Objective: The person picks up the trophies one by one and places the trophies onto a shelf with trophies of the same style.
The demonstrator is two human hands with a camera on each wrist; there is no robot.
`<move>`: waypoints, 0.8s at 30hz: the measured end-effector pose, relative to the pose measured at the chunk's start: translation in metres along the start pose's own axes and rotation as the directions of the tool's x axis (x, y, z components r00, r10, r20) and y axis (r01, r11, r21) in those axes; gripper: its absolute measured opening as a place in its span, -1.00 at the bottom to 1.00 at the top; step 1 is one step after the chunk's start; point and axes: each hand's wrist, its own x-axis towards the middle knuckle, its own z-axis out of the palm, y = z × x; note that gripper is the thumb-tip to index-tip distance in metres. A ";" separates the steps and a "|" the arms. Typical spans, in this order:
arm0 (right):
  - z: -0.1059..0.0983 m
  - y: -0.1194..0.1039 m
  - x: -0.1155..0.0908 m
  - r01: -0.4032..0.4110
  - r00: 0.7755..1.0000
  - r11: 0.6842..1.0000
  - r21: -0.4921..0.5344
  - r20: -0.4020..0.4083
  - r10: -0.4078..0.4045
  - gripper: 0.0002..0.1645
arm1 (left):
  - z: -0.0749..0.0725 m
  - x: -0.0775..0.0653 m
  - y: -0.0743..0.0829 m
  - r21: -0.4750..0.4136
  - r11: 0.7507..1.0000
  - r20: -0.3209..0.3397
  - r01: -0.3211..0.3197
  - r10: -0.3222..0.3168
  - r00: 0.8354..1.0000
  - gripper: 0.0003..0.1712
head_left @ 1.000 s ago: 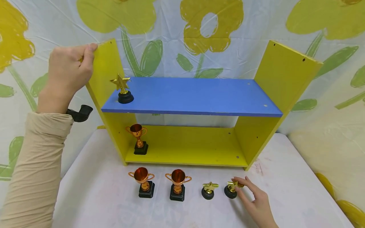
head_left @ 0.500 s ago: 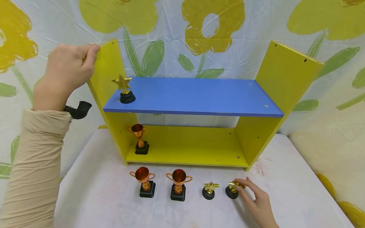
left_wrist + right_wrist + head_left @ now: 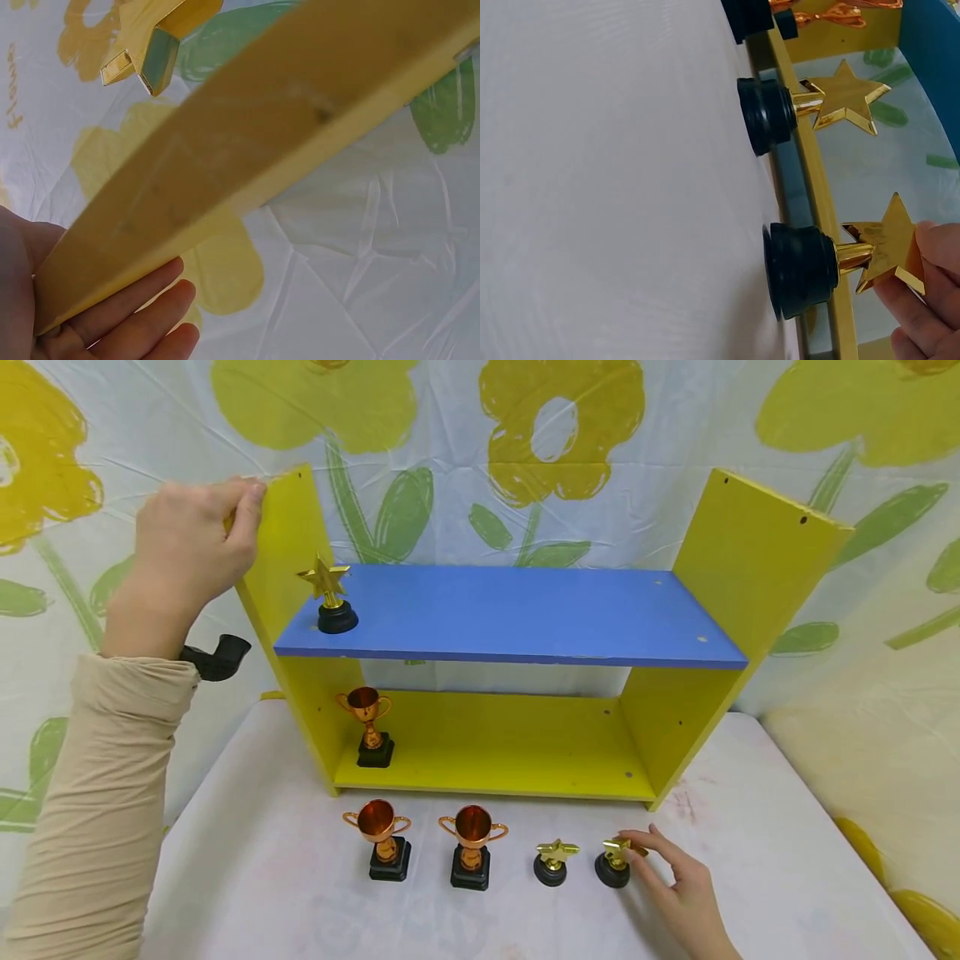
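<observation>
My left hand (image 3: 198, 543) grips the top front corner of the yellow left side panel (image 3: 288, 527) of a small shelf. In the left wrist view its fingers (image 3: 142, 307) lie along one face of that panel. My right hand (image 3: 678, 885) pinches the gold star of the rightmost star trophy (image 3: 612, 868), whose black round base stands on the table. In the right wrist view thumb and fingers touch the star's edges (image 3: 892, 244). A second star trophy (image 3: 552, 864) stands just left of it. Two bronze cup trophies (image 3: 388, 847) (image 3: 471, 852) stand farther left in the same row.
On the blue upper shelf (image 3: 510, 614) a star trophy (image 3: 330, 593) stands at the left end. Below it, a bronze cup trophy (image 3: 370, 727) stands on the yellow lower shelf (image 3: 495, 743). A white cloth covers the table (image 3: 247, 860); a flowered cloth (image 3: 457, 427) hangs behind.
The left wrist and forearm have shifted slightly, still gripping the panel. My right hand keeps its pinch on the star trophy, which has stayed in place. The view has drifted slightly.
</observation>
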 end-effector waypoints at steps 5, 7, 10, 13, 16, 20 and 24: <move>0.000 0.000 0.000 -0.010 1.000 1.000 0.013 0.005 0.009 -0.56 | 0.002 0.000 -0.002 0.006 1.000 -0.021 -0.009 0.010 1.000 -0.38; -0.001 -0.002 0.001 -0.014 1.000 1.000 0.011 0.009 0.014 -0.57 | 0.002 0.000 -0.002 0.012 1.000 -0.019 -0.006 0.006 1.000 -0.37; -0.001 -0.004 0.002 -0.014 1.000 1.000 0.014 0.017 0.014 -0.59 | 0.002 0.000 -0.002 0.019 1.000 -0.004 0.004 -0.004 1.000 -0.37; -0.002 -0.006 0.004 -0.004 1.000 1.000 0.023 0.011 0.004 -0.58 | 0.002 0.000 -0.002 0.024 1.000 0.004 0.003 -0.003 1.000 -0.39; -0.003 -0.006 0.007 0.004 1.000 1.000 0.028 0.003 -0.004 -0.57 | 0.002 0.001 -0.002 0.024 1.000 0.000 -0.005 0.005 1.000 -0.41; -0.004 -0.008 0.009 -0.001 1.000 1.000 0.025 0.004 0.001 -0.57 | 0.003 0.001 -0.002 0.014 1.000 -0.018 -0.019 0.020 1.000 -0.41; -0.006 -0.010 0.012 0.008 1.000 1.000 0.023 0.006 -0.009 -0.58 | 0.003 0.000 -0.005 -0.012 0.999 -0.047 -0.053 0.052 0.998 -0.42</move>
